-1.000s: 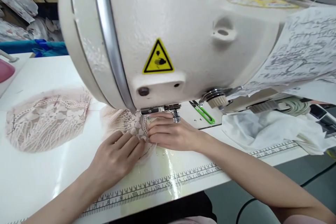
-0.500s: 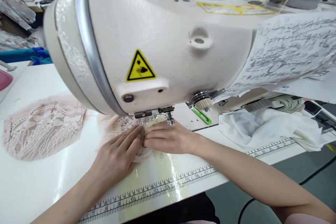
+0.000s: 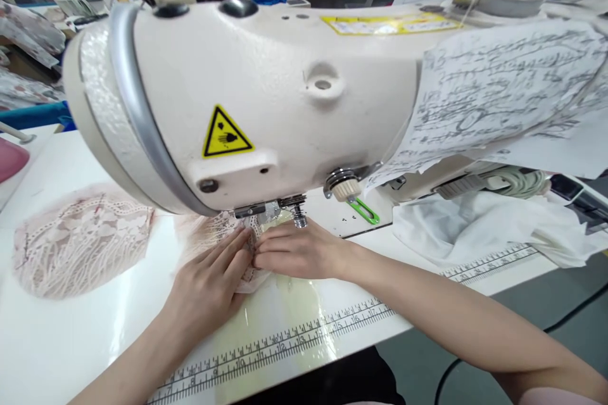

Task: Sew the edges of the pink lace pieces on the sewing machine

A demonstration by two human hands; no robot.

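Observation:
A piece of pale pink lace fabric [image 3: 213,231] lies under the needle area of a white sewing machine [image 3: 266,88]. My left hand [image 3: 209,281] rests on this lace with its fingers stretched forward; its thumb is mostly hidden. Close against it, my right hand [image 3: 299,250] has its fingers bent together on the lace edge, just below the presser area. The fingertips of both hands nearly meet there. The needle itself is hidden by the machine head. Another pink lace piece [image 3: 85,240], oval with stitched lines and fringe-like threads, lies flat to the left.
A printed ruler strip [image 3: 266,354] runs along the table's front edge. White cloth [image 3: 446,234] is bunched at the right, near a green thread snip [image 3: 365,210]. A handwritten paper sheet [image 3: 498,95] hangs on the machine arm. Something pink [image 3: 12,160] stands at the far left.
The view has shifted slightly, so the machine appears further left and lower. Both hands keep nearly the same hold and position on the lace.

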